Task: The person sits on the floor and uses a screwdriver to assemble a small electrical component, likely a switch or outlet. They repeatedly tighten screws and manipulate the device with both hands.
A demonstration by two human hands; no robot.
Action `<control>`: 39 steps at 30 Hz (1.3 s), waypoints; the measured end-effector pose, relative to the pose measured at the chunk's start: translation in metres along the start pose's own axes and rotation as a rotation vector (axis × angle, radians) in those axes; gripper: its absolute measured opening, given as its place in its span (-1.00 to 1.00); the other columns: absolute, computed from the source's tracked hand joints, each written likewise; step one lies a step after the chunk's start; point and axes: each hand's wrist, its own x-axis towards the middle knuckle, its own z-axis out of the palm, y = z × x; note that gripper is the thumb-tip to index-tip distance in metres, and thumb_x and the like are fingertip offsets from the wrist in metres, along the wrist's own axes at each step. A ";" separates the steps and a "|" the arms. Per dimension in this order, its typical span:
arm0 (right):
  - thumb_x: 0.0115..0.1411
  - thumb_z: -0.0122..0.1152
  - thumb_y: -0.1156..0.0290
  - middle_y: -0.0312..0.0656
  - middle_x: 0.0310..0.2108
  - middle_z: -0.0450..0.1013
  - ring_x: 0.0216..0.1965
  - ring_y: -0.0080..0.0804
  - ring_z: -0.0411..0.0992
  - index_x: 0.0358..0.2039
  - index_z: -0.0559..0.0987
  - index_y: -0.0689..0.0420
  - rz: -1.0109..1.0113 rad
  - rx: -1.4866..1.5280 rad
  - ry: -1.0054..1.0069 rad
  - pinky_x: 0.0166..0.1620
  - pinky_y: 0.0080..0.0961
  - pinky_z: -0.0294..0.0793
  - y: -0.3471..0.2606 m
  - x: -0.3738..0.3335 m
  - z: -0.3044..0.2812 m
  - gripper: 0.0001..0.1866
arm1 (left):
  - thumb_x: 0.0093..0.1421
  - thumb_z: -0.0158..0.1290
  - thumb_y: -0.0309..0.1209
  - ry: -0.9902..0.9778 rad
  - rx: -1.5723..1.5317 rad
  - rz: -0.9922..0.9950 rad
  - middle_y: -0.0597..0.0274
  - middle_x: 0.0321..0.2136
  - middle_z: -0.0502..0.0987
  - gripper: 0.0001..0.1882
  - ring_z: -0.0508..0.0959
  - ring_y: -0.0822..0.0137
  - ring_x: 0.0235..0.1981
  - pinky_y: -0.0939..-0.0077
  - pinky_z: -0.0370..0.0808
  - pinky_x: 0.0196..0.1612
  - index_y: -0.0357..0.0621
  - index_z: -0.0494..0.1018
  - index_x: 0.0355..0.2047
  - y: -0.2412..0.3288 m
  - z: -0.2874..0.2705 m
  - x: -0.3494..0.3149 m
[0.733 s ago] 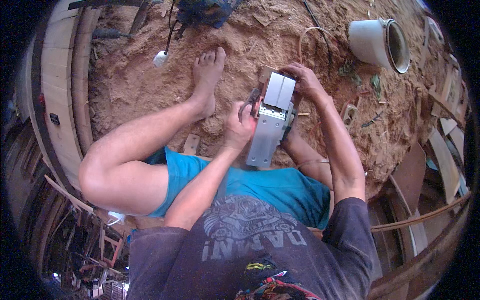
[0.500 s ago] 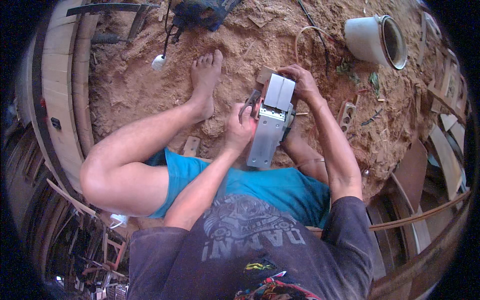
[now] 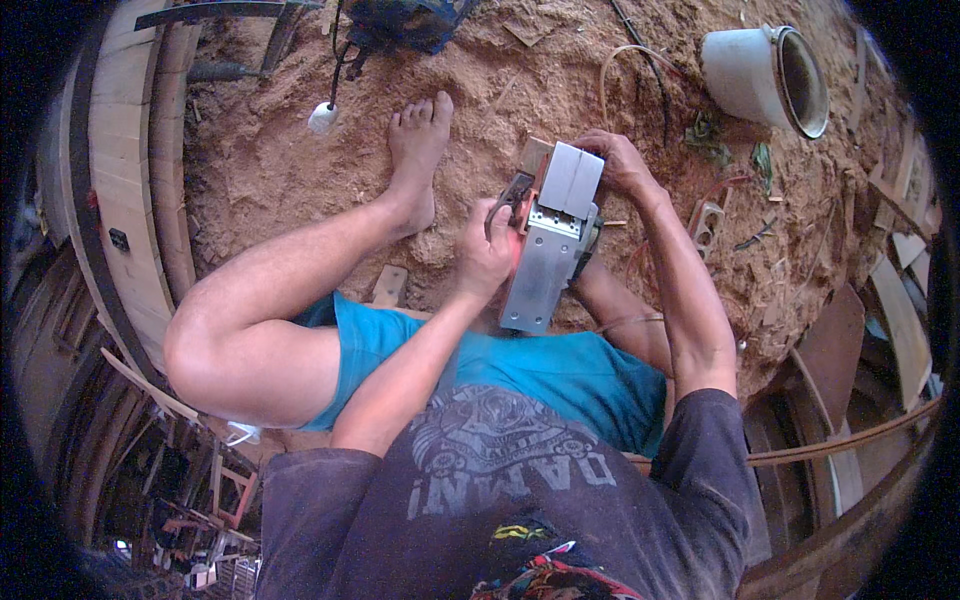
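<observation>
An electric hand planer [image 3: 540, 270] lies upside down between my legs, its grey metal sole facing up and tilted toward the upper right. My left hand [image 3: 485, 250] is closed around the dark handle on the planer's left side, near its red-orange body. At the far end, my right hand [image 3: 618, 163] curls its fingers over the front of the planer; the fingertips are partly hidden behind it. A piece of wood [image 3: 535, 153] shows just beyond the planer's far left corner.
Sawdust covers the ground [image 3: 290, 180]. A white bucket [image 3: 745, 75] lies tipped at the upper right. A power strip [image 3: 707, 225] sits beside my right forearm. A white socket [image 3: 323, 118] hangs on a black cable. Boards [image 3: 125, 180] stand left; wood offcuts [image 3: 895, 300] lie right.
The whole view has shifted slightly, so the planer and surroundings appear a little farther right. Both hands keep the same hold on the planer.
</observation>
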 end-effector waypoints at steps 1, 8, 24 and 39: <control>0.13 0.44 0.46 -0.10 -0.09 0.66 -0.05 -0.22 0.64 -0.04 0.75 0.21 0.025 -0.033 0.017 0.04 -0.35 0.61 -0.003 -0.002 0.001 -0.65 | 0.49 0.09 -0.24 -0.001 -0.005 0.013 0.01 -0.37 0.65 -0.75 0.66 0.17 -0.34 0.20 0.57 -0.22 -0.19 0.53 -0.12 0.003 -0.001 0.002; 0.26 0.38 0.41 -0.04 -0.10 0.66 -0.02 -0.08 0.64 -0.06 0.74 0.15 0.200 0.094 0.848 0.10 -0.26 0.60 -0.040 -0.051 0.028 -0.75 | 0.52 0.00 -0.17 -0.004 0.037 -0.071 -0.09 -0.31 0.64 -0.66 0.65 0.00 -0.26 0.09 0.53 -0.12 -0.24 0.51 -0.17 0.005 -0.002 0.008; 0.39 0.31 0.47 -0.26 -0.32 0.69 -0.34 -0.57 0.59 0.03 0.70 0.21 0.207 0.389 0.983 -0.23 -0.53 0.60 -0.127 -0.157 0.083 -0.76 | 0.49 0.12 -0.26 -0.321 0.059 0.196 0.29 -0.37 0.64 -0.74 0.55 0.51 -0.31 0.48 0.53 -0.17 -0.25 0.55 -0.18 0.061 -0.045 0.020; 0.32 0.39 0.54 -0.29 -0.14 0.66 -0.17 -0.62 0.59 0.06 0.68 0.24 0.237 1.030 0.625 -0.09 -0.61 0.64 -0.163 -0.204 0.135 -0.70 | 0.49 0.13 -0.27 -0.897 0.093 -0.076 0.28 -0.23 0.66 -0.70 0.66 0.48 -0.25 0.49 0.65 -0.18 -0.30 0.57 0.00 0.043 -0.059 -0.014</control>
